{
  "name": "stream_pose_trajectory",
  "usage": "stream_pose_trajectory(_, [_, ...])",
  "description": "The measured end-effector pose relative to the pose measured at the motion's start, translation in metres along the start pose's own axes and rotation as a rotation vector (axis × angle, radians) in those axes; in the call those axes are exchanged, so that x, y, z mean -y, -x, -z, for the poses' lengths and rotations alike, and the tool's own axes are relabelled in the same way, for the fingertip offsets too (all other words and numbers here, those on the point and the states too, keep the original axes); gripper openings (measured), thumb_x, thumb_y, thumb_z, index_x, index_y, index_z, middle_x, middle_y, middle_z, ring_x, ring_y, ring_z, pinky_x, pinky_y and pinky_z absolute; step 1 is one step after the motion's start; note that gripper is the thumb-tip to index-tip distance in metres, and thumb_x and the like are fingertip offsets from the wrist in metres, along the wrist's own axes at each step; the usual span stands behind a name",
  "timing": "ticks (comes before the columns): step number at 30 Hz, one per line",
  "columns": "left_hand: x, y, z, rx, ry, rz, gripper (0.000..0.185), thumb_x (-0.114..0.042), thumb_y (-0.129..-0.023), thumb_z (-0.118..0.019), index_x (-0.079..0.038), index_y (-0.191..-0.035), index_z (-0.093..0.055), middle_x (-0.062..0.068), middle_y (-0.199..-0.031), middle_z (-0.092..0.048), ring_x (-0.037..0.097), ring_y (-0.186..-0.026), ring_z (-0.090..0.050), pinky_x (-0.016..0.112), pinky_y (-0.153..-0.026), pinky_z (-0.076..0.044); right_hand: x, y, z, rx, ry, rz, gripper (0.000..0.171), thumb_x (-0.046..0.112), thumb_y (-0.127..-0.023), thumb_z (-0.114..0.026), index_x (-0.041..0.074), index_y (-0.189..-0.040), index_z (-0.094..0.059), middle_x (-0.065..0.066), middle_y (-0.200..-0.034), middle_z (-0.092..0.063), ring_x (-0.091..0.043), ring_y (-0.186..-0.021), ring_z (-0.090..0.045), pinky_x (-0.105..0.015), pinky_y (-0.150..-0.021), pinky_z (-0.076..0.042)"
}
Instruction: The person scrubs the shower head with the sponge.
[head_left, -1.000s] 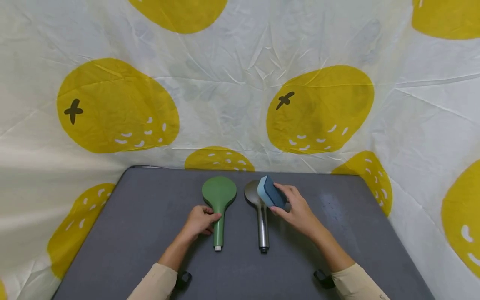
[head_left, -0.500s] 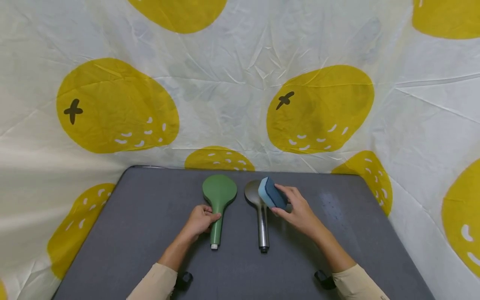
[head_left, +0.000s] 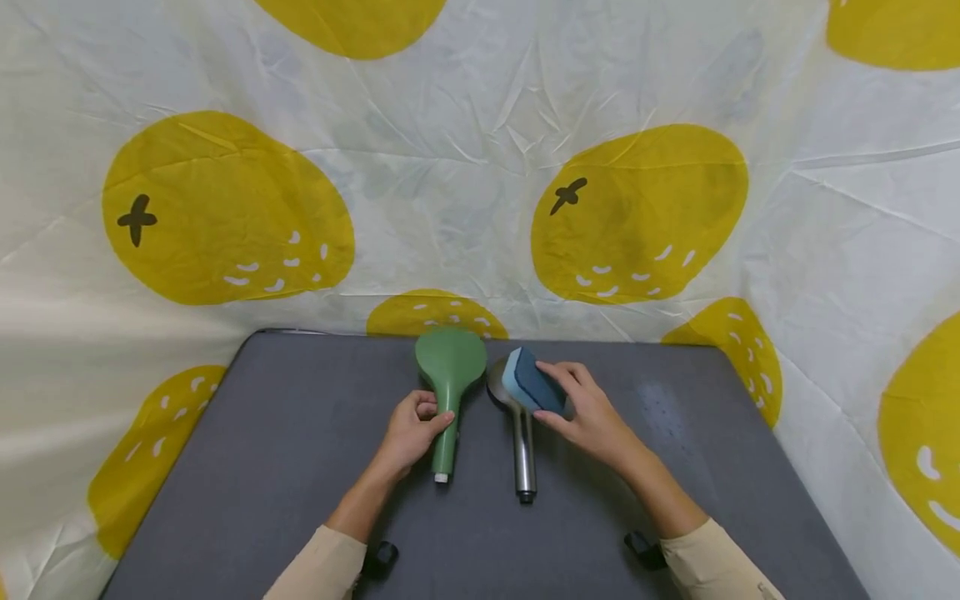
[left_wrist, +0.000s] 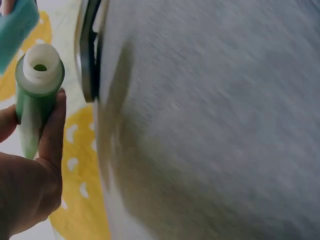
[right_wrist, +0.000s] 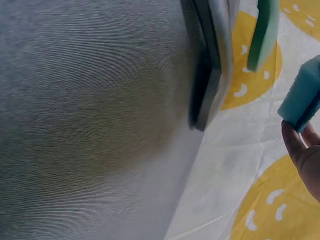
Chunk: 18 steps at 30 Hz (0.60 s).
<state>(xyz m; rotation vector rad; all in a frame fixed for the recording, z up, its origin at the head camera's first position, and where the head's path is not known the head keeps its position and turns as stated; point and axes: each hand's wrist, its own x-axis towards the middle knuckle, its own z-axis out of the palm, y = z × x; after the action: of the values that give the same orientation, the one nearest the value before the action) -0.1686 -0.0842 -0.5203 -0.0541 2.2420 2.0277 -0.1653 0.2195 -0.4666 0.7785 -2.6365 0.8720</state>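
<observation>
A green shower head [head_left: 450, 360] is held by its handle in my left hand [head_left: 408, 432], raised off the table with its round head pointing away. In the left wrist view its hollow white connector [left_wrist: 40, 70] faces the camera, and thumb and fingers grip the handle from both sides. My right hand [head_left: 592, 417] pinches a sponge [head_left: 542, 383], light blue with a darker blue face. That sponge overlaps the round end of a grey metallic shower head [head_left: 524, 454] lying on the table. In the right wrist view the sponge [right_wrist: 302, 95] stands off the tabletop.
The dark grey table [head_left: 300, 417] reaches back to a white cloth [head_left: 450, 208] printed with yellow fruit. A pale speckled patch [head_left: 662, 408] marks the tabletop at right. Black straps [head_left: 381, 560] show by both wrists.
My left hand has lifted the green shower head off the table and moved it slightly right and away. The sponge in my right hand has shifted a little left.
</observation>
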Motion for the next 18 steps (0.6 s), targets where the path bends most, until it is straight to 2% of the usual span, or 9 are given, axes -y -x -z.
stream_pose_trajectory(7, [-0.020, 0.003, -0.012, 0.031, 0.046, -0.135, 0.053, 0.000, -0.090, -0.077, 0.005, -0.139, -0.055, 0.026, -0.116, -0.070, 0.031, -0.089, -0.075, 0.024, -0.076, -0.059, 0.011, -0.007, 0.010, -0.020, 0.048, 0.074, 0.075, 0.020, -0.082, -0.089, 0.009, -0.147, -0.054, -0.019, -0.130, -0.054, -0.030, -0.114, -0.058, -0.049, -0.093, -0.055])
stream_pose_trajectory(12, [-0.038, 0.006, -0.019, 0.064, 0.071, -0.220, 0.059, 0.001, -0.091, -0.077, 0.003, -0.145, -0.052, 0.027, -0.119, -0.069, 0.024, -0.087, -0.075, 0.024, -0.078, -0.059, 0.019, -0.009, 0.019, -0.039, 0.122, 0.134, 0.078, 0.022, -0.081, -0.090, 0.011, -0.148, -0.054, -0.020, -0.134, -0.052, -0.032, -0.119, -0.056, -0.050, -0.096, -0.054])
stream_pose_trajectory(14, [-0.044, 0.007, -0.022, 0.067, 0.080, -0.257, 0.058, 0.002, -0.090, -0.077, 0.003, -0.143, -0.052, 0.027, -0.117, -0.069, 0.017, -0.084, -0.074, 0.023, -0.076, -0.059, 0.025, -0.011, 0.022, -0.052, 0.159, 0.176, 0.073, 0.028, -0.085, -0.087, 0.012, -0.148, -0.053, -0.021, -0.136, -0.051, -0.035, -0.121, -0.055, -0.051, -0.096, -0.054])
stream_pose_trajectory(18, [-0.053, 0.007, -0.027, 0.072, 0.097, -0.335, 0.057, 0.006, -0.088, -0.076, 0.004, -0.140, -0.053, 0.028, -0.113, -0.069, 0.010, -0.080, -0.071, 0.022, -0.075, -0.059, 0.040, -0.016, 0.027, -0.097, 0.227, 0.306, 0.060, 0.043, -0.098, -0.069, 0.012, -0.148, -0.055, -0.026, -0.140, -0.051, -0.042, -0.125, -0.052, -0.055, -0.094, -0.055])
